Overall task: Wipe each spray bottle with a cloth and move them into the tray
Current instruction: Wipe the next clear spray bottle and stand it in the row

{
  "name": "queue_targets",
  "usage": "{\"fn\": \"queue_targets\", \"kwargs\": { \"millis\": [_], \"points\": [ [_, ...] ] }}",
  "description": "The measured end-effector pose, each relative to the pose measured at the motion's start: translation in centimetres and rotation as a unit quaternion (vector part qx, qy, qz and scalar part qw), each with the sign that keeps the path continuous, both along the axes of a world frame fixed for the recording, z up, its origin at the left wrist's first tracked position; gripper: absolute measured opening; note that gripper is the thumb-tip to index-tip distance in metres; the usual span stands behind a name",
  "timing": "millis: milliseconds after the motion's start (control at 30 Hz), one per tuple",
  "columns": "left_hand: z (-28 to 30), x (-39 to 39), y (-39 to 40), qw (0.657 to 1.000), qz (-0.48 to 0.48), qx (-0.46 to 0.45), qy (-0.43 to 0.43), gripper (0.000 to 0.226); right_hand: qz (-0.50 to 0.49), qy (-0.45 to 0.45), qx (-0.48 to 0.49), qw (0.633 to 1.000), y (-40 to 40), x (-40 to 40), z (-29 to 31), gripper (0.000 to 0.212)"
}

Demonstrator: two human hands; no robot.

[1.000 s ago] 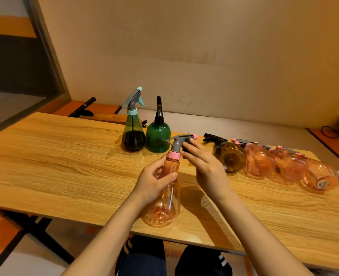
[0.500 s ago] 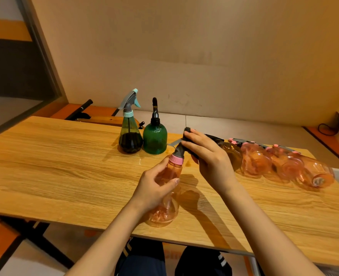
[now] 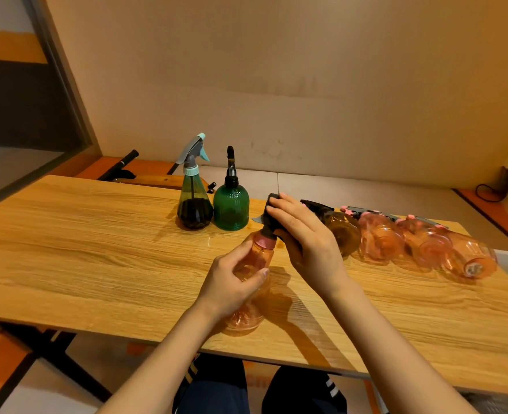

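Both hands hold one pink bottle [image 3: 254,273]: left hand [image 3: 232,283] grips its body, right hand [image 3: 303,234] clasps its head.

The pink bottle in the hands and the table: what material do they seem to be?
Pink bottle: likely thin glossy plastic, translucent, since fingers and table show through it. Table: wood-look top with printed-looking grain and matte sheen, possibly laminate; solid wood cannot be excluded.

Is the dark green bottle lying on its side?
No, the dark green bottle stands upright on the table beside the teal-trigger bottle.
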State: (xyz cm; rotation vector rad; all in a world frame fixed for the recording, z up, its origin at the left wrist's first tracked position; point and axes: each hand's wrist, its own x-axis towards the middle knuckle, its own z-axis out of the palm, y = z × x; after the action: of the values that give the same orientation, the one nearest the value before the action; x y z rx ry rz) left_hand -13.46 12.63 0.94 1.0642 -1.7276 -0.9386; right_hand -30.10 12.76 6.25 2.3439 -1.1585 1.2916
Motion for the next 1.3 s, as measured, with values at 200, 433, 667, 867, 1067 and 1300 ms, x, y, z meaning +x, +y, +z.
{"fn": "queue_targets", "kwargs": {
  "millis": [200,433,667,867,1067,1300],
  "points": [
    [0.1,-0.2,0.0,1.000,-0.005,-0.029,-0.001,0.066,-0.051,-0.051,0.009,0.997,0.0,-1.9,0.4,0.037],
    [-0.1,-0.4,0.0,0.999,0.002,-0.041,0.006,0.059,-0.001,-0.013,-0.005,1.000,0.3,0.0,0.1,0.040],
    [-0.7,-0.4,-0.1,0.998,0.024,-0.054,0.009,0.064,-0.099,-0.095,-0.024,0.990,-0.2,-2.2,-0.7,0.037],
    [-1.2,-0.9,-0.6,0.998,0.056,-0.027,-0.009,0.063,-0.061,-0.109,0.009,0.992,0.6,-1.3,-3.3,0.032],
    [-1.0,-1.1,-0.3,1.000,-0.001,-0.008,0.014,0.042,-0.038,-0.151,0.059,0.986,0.7,-0.3,-5.3,0.034],
    [-1.0,0.0,-2.0,0.996,0.075,-0.006,-0.040,0.055,-0.053,-0.170,0.073,0.981,0.9,-1.0,-6.0,0.035]
  ]
}}
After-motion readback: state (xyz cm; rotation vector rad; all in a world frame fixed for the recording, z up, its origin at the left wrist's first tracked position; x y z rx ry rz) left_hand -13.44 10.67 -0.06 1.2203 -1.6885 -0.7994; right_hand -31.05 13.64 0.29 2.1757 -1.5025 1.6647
